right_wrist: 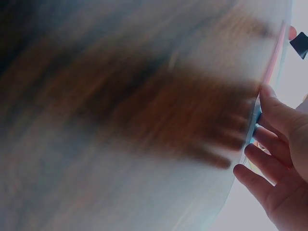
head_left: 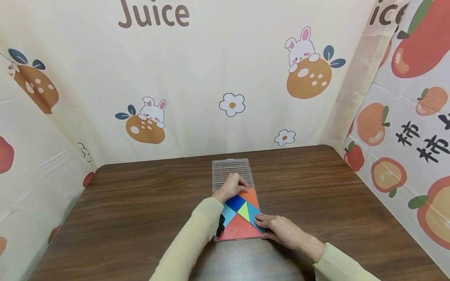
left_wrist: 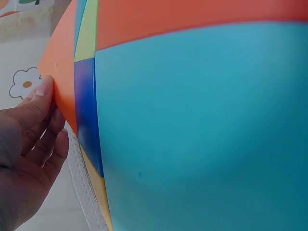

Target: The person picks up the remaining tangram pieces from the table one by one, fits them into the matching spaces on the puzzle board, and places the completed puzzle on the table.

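Several coloured tangram pieces fill the near half of a plastic case (head_left: 256, 195) on the table. In the head view, a red triangle (head_left: 240, 230) lies nearest, with a dark blue piece (head_left: 234, 203), a yellow-green triangle (head_left: 244, 212) and a mid-blue piece (head_left: 254, 214) beyond it. My left hand (head_left: 233, 186) reaches over the far end, its thumb and fingers at the edge of an orange piece (left_wrist: 65, 72). At the near right corner, my right hand (head_left: 281, 230) touches the mid-blue piece with its fingers while its thumb rests by the case's front edge. A teal triangle (left_wrist: 202, 120) fills much of the left wrist view.
The case's dotted lid (head_left: 230, 168) lies folded back beyond the pieces. Brown wooden tabletop (head_left: 151, 191) extends to both sides. A cream printed curtain (head_left: 197, 78) hangs behind the far edge, and another printed sheet (head_left: 404, 128) hangs on the right.
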Available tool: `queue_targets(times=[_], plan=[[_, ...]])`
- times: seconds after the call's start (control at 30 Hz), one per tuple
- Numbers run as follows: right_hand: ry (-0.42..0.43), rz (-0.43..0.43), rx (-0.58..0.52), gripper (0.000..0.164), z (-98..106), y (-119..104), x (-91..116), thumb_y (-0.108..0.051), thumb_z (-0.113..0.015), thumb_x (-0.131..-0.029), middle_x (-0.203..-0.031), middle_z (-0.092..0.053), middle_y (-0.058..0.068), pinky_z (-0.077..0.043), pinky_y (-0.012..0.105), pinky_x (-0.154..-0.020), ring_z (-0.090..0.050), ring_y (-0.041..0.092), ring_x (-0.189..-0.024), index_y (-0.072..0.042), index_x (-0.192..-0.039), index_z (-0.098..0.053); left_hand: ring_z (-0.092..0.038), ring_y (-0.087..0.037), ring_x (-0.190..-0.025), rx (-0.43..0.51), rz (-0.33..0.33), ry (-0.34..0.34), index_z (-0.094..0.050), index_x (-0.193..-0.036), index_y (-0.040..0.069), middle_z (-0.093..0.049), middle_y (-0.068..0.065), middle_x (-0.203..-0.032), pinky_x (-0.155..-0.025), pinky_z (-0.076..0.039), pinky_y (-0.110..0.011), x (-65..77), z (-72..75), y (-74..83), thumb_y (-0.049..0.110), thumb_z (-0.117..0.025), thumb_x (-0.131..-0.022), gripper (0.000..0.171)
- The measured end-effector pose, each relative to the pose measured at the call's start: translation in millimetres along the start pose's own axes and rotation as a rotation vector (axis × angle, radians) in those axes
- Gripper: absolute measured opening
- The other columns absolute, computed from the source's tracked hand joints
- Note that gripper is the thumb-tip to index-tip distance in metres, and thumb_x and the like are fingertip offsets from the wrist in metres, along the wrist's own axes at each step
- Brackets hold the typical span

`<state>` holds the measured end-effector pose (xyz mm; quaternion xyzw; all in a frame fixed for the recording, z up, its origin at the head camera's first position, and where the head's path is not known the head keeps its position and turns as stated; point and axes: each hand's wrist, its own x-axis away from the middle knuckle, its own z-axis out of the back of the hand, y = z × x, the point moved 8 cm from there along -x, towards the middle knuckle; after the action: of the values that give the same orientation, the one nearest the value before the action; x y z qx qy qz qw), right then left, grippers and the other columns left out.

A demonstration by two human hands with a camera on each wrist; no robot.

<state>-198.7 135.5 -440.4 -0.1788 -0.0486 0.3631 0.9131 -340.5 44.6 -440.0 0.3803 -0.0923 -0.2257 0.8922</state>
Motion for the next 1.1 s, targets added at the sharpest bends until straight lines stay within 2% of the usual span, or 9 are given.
queue_targets(times=[0.27,0.5,0.9,1.1], plan=[[-0.005,-0.008,-0.003,0.041,-1,1,0,-0.021,-0.064,-0.081,-0.123,-0.052,0.011,-0.045,0.037,-0.082,-0.048,0.023,-0.112,-0.004,-0.118,-0.057,-0.052,-0.012,-0.073,-0.049,0.037,-0.015,-0.072,-0.081,0.008,-0.061,0.001,-0.079,-0.064,-0.047,-0.024,2.4,-2.4,-2.2,0.010,-0.067,-0.078,0.006],[0.015,0.003,0.017,0.040,2,-1,1,-0.020,-0.065,-0.080,-0.122,-0.053,0.011,-0.046,0.036,-0.080,-0.049,0.023,-0.111,-0.004,-0.116,-0.058,-0.054,-0.008,-0.071,-0.127,-0.021,-0.007,-0.072,-0.076,0.008,-0.064,0.001,-0.076,-0.062,-0.046,-0.021,2.2,-2.5,1.5,0.009,-0.068,-0.077,0.005],[0.003,-0.002,0.034,0.039,2,0,0,-0.021,-0.065,-0.080,-0.121,-0.054,0.010,-0.047,0.035,-0.078,-0.052,0.023,-0.107,-0.004,-0.115,-0.060,-0.052,-0.008,-0.070,-0.150,-0.001,-0.015,-0.072,-0.081,0.010,-0.062,0.004,-0.076,-0.062,-0.046,-0.021,6.6,0.4,-1.4,0.016,-0.066,-0.081,0.008],[-0.037,0.020,0.049,0.039,2,0,0,-0.024,-0.064,-0.082,-0.122,-0.053,0.011,-0.047,0.034,-0.079,-0.053,0.023,-0.106,-0.005,-0.116,-0.059,-0.053,-0.006,-0.063,-0.226,-0.025,0.033,-0.071,-0.087,0.009,-0.062,0.002,-0.075,-0.058,-0.045,-0.019,14.5,8.6,1.3,0.024,-0.060,-0.085,0.019]])
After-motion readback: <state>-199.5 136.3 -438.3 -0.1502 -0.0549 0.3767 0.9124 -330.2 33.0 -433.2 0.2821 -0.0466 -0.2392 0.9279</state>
